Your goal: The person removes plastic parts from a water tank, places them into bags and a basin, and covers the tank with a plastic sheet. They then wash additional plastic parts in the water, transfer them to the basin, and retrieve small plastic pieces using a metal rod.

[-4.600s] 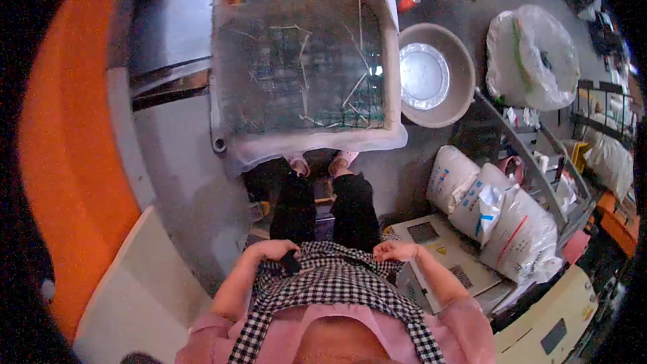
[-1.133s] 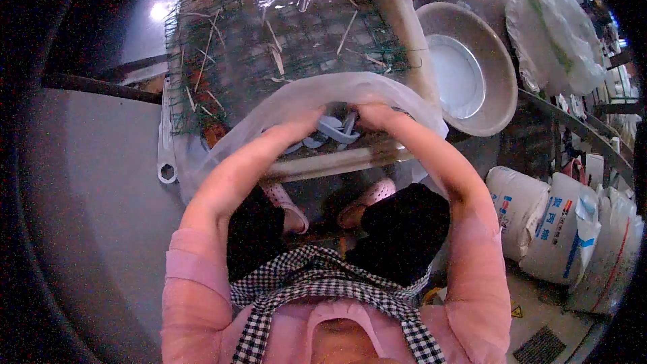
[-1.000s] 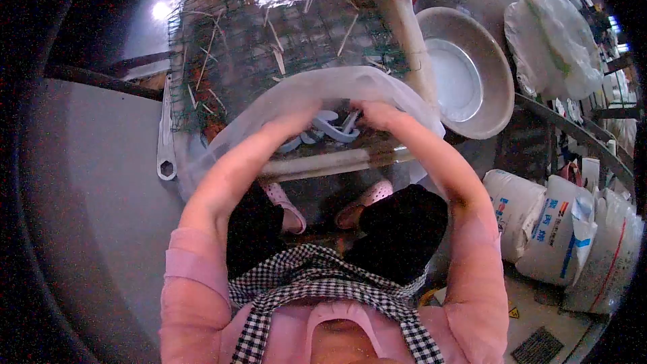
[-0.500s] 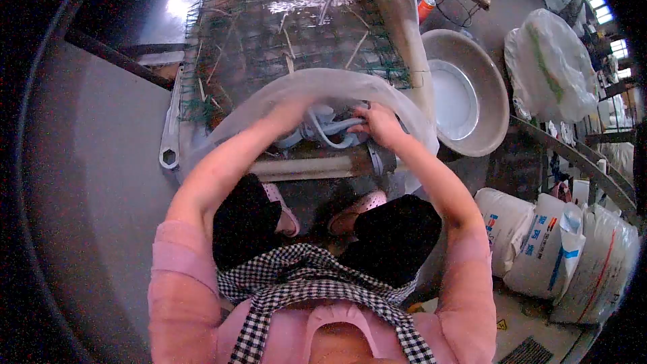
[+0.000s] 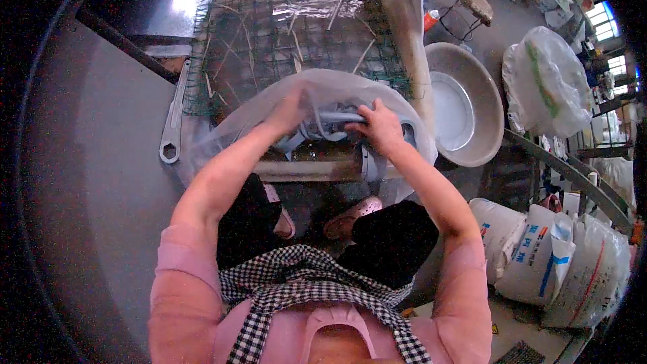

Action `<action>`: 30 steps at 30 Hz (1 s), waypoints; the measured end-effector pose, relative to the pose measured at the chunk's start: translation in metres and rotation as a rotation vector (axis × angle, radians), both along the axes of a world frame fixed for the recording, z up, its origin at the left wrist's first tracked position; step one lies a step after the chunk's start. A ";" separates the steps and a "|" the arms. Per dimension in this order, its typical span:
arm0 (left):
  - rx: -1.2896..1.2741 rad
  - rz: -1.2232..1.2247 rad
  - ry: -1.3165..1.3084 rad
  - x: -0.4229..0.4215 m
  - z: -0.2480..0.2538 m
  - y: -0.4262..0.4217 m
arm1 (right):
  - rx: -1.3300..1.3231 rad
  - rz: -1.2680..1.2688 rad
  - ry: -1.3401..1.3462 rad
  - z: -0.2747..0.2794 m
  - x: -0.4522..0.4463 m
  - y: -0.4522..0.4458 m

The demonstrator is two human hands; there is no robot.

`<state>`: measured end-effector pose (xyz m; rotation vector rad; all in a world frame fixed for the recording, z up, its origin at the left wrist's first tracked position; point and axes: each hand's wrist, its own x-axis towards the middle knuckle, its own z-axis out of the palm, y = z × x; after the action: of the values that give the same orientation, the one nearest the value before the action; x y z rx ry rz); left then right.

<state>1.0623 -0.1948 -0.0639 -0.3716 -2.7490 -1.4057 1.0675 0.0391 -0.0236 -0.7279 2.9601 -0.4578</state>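
A large translucent plastic bag (image 5: 337,81) lies with its mouth spread wide at the near end of a water-filled trough. Several grey-blue, bent plastic pieces (image 5: 330,118) sit inside the bag's mouth; their exact kind does not show. My right hand (image 5: 381,127) is closed around one of these pieces, thumb and fingers curled over it. On the other side, my left hand (image 5: 291,109) reaches in by the bag's left rim, next to the same pieces. Its fingers are smeared and partly hidden behind the film.
Green wire mesh (image 5: 222,47) and thin sticks lie in the trough. A wrench (image 5: 173,121) rests along its left side. To the right stand a wide basin (image 5: 497,94), a stool (image 5: 476,5), a filled plastic bag (image 5: 549,81) and white printed sacks (image 5: 529,256).
My right hand has closed over a grey-blue piece, where its fingers were looser before. The grey-blue pieces have shifted in the bag. The whole view has tilted slightly.
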 end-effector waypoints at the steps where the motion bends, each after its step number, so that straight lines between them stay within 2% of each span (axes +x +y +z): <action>1: 0.136 0.080 -0.020 0.000 0.001 -0.001 | -0.007 -0.070 -0.074 0.006 -0.001 -0.001; 2: 0.139 0.081 -0.018 -0.003 -0.001 -0.005 | -0.003 -0.069 -0.071 0.005 -0.004 -0.001; 4: -0.031 -0.071 0.274 -0.015 -0.016 -0.020 | -0.347 -0.122 0.032 -0.001 -0.015 0.002; 5: -0.090 -0.033 0.318 -0.017 -0.015 -0.020 | -0.504 -0.124 -0.115 0.011 -0.018 0.002; 6: -0.088 -0.036 0.323 -0.019 -0.014 -0.019 | -0.503 -0.126 -0.109 0.009 -0.023 0.005; 8: -0.079 0.116 0.222 -0.019 -0.010 -0.018 | -0.743 -0.281 -0.276 0.006 -0.032 0.012; 10: -0.104 0.168 0.122 -0.025 -0.020 -0.020 | -0.827 -0.368 -0.364 0.012 -0.045 0.019; 11: -0.130 0.221 0.022 -0.027 -0.018 -0.020 | -0.963 -0.409 -0.473 0.010 -0.050 0.023; 12: -0.133 0.216 0.030 -0.027 -0.015 -0.019 | -1.101 -0.448 -0.580 0.009 -0.055 0.028; 13: -0.129 0.332 -0.047 -0.026 -0.014 -0.017 | -1.109 -0.450 -0.570 0.007 -0.059 0.033; 14: -0.125 0.445 -0.126 -0.026 -0.011 -0.015 | -1.209 -0.528 -0.731 0.003 -0.061 0.040; 15: -0.089 0.524 0.108 -0.031 -0.025 -0.015 | -1.308 -0.605 -0.896 -0.006 -0.064 0.046; 16: -0.094 0.514 0.112 -0.035 -0.039 -0.018 | -1.320 -0.610 -0.891 -0.020 -0.067 0.049; 17: -0.066 0.503 0.016 -0.032 -0.026 -0.017 | -1.531 -0.610 -0.911 -0.044 -0.071 0.052; 19: -0.045 0.488 -0.075 -0.032 -0.018 -0.015 | -1.696 -0.523 -0.972 -0.084 -0.078 0.063; 20: -0.063 0.513 -0.052 -0.032 -0.020 -0.015 | -1.775 -0.479 -1.007 -0.088 -0.076 0.062; 21: -0.082 0.540 -0.029 -0.031 -0.022 -0.015 | -1.822 -0.551 -1.017 -0.091 -0.074 0.063; 23: -0.134 0.573 -0.083 -0.044 -0.054 -0.030 | -1.875 -0.624 -1.022 -0.086 -0.074 0.059; 24: -0.181 0.606 -0.134 -0.047 -0.048 -0.027 | -1.960 -0.538 -1.003 -0.072 -0.072 0.055; 25: 0.062 0.702 -0.129 -0.041 -0.046 -0.021 | -2.007 -0.497 -0.984 -0.056 -0.070 0.053; 26: 0.058 0.690 -0.126 -0.038 -0.034 -0.019 | -2.054 -0.455 -0.966 -0.037 -0.067 0.050; 27: 0.136 0.700 -0.267 -0.038 -0.026 -0.019 | -2.088 -0.383 -0.973 -0.011 -0.063 0.048; 28: 0.210 0.712 -0.408 -0.036 -0.021 -0.017 | -2.136 -0.419 -1.009 -0.015 -0.065 0.054; 29: 0.263 0.738 -0.444 -0.056 -0.082 -0.041 | -2.185 -0.457 -1.044 -0.018 -0.066 0.059; 30: 0.305 0.751 -0.523 -0.053 -0.074 -0.040 | -2.235 -0.497 -1.077 -0.021 -0.068 0.064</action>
<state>1.0089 -0.2345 -0.1375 1.0532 -2.4422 -1.7724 0.9994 0.1032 -0.0449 0.4087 0.5567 -2.7093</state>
